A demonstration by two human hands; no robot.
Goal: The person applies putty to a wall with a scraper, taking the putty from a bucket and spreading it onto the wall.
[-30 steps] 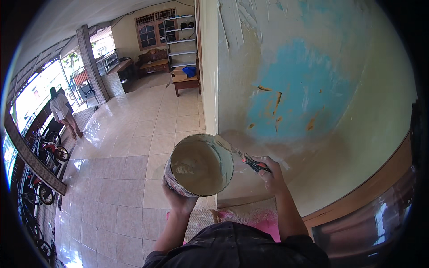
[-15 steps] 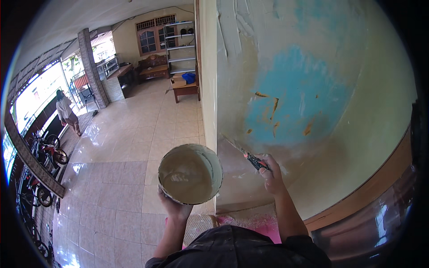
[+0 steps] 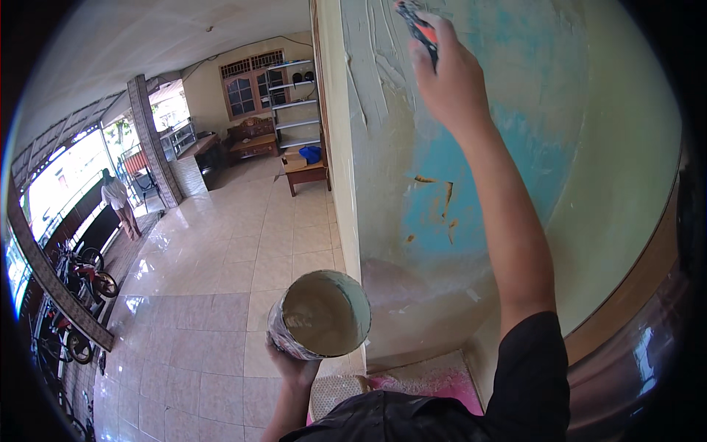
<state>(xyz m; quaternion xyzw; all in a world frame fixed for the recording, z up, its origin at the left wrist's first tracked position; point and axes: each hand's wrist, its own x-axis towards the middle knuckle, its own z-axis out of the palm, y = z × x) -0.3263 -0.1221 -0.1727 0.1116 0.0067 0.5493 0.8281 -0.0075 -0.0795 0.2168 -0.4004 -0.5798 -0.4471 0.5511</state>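
My left hand (image 3: pixel 291 365) is closed round the lower side of a bucket (image 3: pixel 277 333). Smooth greyish-beige paste (image 3: pixel 320 320) lies inside it. High on the wall, my right hand (image 3: pixel 456 81) grips a putty knife (image 3: pixel 426 33) by its black and red handle; its blade cannot be made out at the top edge. Raised streaks of paste (image 3: pixel 379 55) run down the wall beside that hand. Lower down is a bright blue patch (image 3: pixel 431 237) with brown chipped spots, partly covered by my right forearm.
Below me lies a pink and beige mat (image 3: pixel 420 383) against the wall's foot. Tiled floor (image 3: pixel 199 317) stretches left toward a wooden table (image 3: pixel 305 175), a shelf rack (image 3: pixel 294 103) and a bench (image 3: pixel 252 140). Motorcycles (image 3: pixel 85 287) and a person (image 3: pixel 118 202) are at far left.
My right hand has risen with the putty knife from beside the bucket to the upper wall. The bucket sits slightly lower in view and tilts more. The distant person has shifted a little.
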